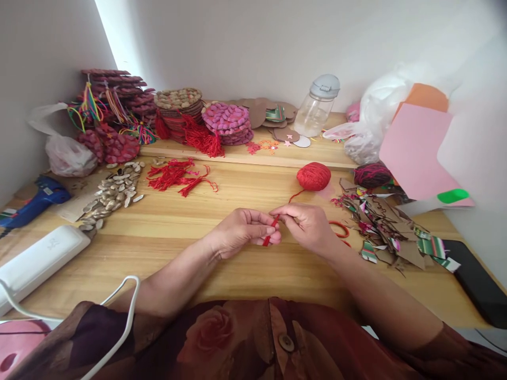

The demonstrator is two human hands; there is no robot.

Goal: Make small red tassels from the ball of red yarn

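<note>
Over the middle of the table, my left hand point(247, 232) holds a small red yarn piece point(266, 240) between thumb and fingers. My right hand point(307, 224) is closed at the upper end of that piece, its fingertips pinching red yarn beside the left fingers. Just behind my right hand lies a ball of red yarn point(313, 176), with a strand running down toward that hand. Red tassels point(174, 175) lie in a loose pile behind my left hand. Scissors with red handles point(339, 229) are partly hidden by my right hand and wrist.
Shells point(113, 192) and a blue glue gun point(37, 200) lie left, near a white case point(43, 264). Cardboard scraps point(407, 253) and a black phone point(481, 285) are right. A rear shelf point(269, 157) bears woven stacks point(226, 124) and a bottle point(316, 108).
</note>
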